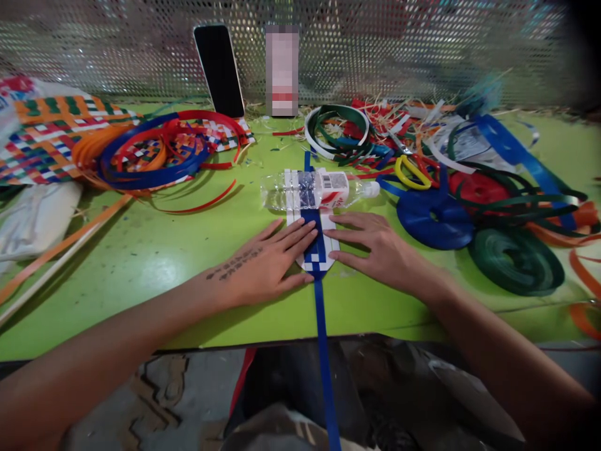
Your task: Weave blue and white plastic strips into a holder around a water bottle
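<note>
Centre of frame: blue-and-white woven strip piece (315, 247) lies flat on the green table (154, 250), its long axis running from the top of the frame towards the bottom edge.
Left hand (263, 263): palm down, fingers spread flat, fingertips resting on the weave's left edge; pressing, not clasping anything.
Right hand (380, 250): flat and unclenched too, fingertips touching the weave's right edge.
Nearness: both hands flank the weave about evenly, neither clearly closer.
Blue strip (323, 351): one long tail runs out of the weave down the frame, over the table edge.
Water bottle (319, 190): lies crosswise on the weave's upper end, just above the fingertips.
Right of frame: blue strap coil (434, 219), green strap coil (516, 260) and yellow-handled scissors (410, 173), apart from the hands.
Upper left: woven mat (47, 138) and loose hoops of strap (145, 150).
Upper centre: phone (219, 69) propped against the mesh.
</note>
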The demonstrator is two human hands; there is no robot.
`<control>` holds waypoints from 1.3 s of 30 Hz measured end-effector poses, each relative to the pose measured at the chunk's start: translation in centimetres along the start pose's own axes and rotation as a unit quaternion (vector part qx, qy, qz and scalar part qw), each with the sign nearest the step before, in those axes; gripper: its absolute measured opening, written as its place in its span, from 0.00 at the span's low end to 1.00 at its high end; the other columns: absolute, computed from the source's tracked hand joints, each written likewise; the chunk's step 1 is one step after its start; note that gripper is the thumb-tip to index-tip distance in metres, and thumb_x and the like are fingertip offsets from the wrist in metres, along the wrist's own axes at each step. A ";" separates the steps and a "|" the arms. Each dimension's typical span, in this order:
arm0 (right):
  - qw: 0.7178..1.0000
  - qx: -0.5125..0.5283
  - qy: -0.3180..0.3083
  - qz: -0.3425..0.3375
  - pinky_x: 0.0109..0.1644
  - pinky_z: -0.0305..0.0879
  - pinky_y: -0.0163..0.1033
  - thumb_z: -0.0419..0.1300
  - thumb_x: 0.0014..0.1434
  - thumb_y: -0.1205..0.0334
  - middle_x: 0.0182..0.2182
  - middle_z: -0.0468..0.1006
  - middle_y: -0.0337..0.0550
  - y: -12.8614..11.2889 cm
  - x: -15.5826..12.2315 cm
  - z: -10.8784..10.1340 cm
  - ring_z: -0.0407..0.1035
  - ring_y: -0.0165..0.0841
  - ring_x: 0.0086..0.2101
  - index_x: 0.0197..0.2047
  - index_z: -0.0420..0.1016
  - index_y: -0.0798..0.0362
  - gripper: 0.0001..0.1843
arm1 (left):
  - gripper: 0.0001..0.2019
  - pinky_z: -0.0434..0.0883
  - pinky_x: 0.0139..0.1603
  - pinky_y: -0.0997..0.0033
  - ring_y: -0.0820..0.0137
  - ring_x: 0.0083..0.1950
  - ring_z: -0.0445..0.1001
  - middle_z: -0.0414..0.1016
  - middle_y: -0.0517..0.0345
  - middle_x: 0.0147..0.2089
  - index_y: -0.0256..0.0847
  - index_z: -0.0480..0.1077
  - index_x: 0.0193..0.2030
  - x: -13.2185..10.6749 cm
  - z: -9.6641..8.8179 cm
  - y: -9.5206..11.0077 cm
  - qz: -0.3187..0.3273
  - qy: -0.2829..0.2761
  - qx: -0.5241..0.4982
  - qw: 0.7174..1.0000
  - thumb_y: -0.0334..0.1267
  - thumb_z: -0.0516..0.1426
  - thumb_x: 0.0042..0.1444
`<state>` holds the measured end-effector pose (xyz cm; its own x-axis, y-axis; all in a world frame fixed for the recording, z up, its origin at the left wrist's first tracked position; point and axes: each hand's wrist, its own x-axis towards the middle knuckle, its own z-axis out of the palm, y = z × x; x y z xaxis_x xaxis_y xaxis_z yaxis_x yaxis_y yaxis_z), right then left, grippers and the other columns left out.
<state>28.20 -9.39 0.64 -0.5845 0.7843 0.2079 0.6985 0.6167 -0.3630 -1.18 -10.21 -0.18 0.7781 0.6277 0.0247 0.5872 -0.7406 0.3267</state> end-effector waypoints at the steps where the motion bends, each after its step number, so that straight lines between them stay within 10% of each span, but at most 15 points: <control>1: 1.000 0.002 -0.002 0.003 0.73 0.67 0.65 0.66 0.73 0.49 0.69 0.79 0.49 0.0 0.0 0.0 0.72 0.53 0.69 0.65 0.85 0.43 0.20 | 0.43 0.41 0.88 0.47 0.55 0.89 0.45 0.44 0.47 0.88 0.40 0.47 0.87 0.0 0.1 0.1 -0.003 0.009 -0.005 1.000 0.66 0.48 0.77; 14: 1.000 0.024 0.001 0.013 0.74 0.66 0.65 0.67 0.73 0.49 0.70 0.78 0.50 -0.1 0.1 -0.1 0.70 0.54 0.70 0.67 0.83 0.44 0.23 | 0.37 0.52 0.86 0.43 0.51 0.87 0.53 0.56 0.46 0.85 0.42 0.60 0.81 0.1 -0.2 1.7 -0.044 0.055 -0.057 0.996 0.53 0.61 0.72; 21: 1.000 0.022 0.006 0.009 0.74 0.66 0.65 0.67 0.72 0.49 0.69 0.78 0.49 -0.1 0.0 0.0 0.71 0.54 0.69 0.67 0.82 0.43 0.23 | 0.19 0.67 0.75 0.39 0.43 0.75 0.67 0.71 0.38 0.72 0.39 0.74 0.58 -0.8 -0.7 4.1 -0.102 0.149 0.021 0.983 0.46 0.66 0.66; 39: 1.000 0.017 0.006 0.012 0.74 0.66 0.66 0.66 0.73 0.49 0.70 0.78 0.49 -0.2 0.0 0.0 0.70 0.54 0.70 0.68 0.81 0.43 0.24 | 0.16 0.66 0.74 0.40 0.45 0.74 0.67 0.75 0.42 0.68 0.40 0.76 0.48 -0.6 -0.6 4.2 -0.113 0.159 0.006 0.981 0.49 0.70 0.64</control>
<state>28.06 -9.56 0.74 -0.5627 0.7996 0.2100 0.6972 0.5955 -0.3991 0.71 -13.60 1.72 0.5195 0.8182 0.2464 0.7415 -0.5750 0.3458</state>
